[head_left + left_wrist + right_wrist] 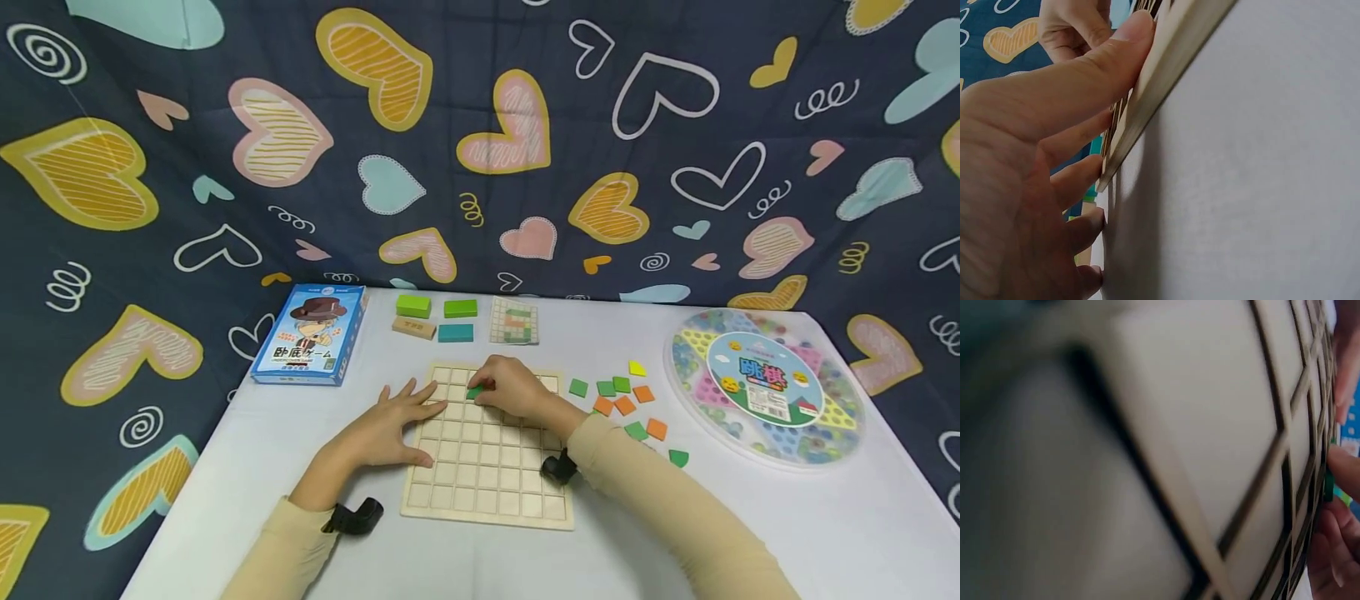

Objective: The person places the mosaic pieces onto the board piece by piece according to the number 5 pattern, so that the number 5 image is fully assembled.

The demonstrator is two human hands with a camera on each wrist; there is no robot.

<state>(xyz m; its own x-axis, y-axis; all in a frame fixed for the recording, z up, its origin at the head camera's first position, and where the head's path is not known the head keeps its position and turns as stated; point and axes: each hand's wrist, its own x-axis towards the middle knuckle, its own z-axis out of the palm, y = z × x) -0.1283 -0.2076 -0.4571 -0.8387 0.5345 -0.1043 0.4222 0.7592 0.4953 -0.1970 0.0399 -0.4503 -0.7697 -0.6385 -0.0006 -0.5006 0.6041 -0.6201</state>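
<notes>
A pale wooden grid board (487, 498) lies on the white table. My right hand (519, 390) pinches a small green tile (475, 392) between thumb and fingertips, over squares near the board's far edge. In the right wrist view this tile (1329, 482) shows edge-on against the grid. Along the board's left side rests my left hand (386, 429), fingers spread and nearly straight. Its thumb (1110, 59) touches the board's edge in the left wrist view. Right of the board lie several loose tiles: green (578, 387), orange (643, 394) and one yellow (637, 367).
Behind the board are light green blocks (461, 309), a teal block (456, 333), a wooden block (414, 327) and a printed grid card (514, 322). A blue game box (307, 333) stands back left. At right lies a round Chinese checkers set (765, 387). A heart-patterned cloth (480, 200) hangs behind.
</notes>
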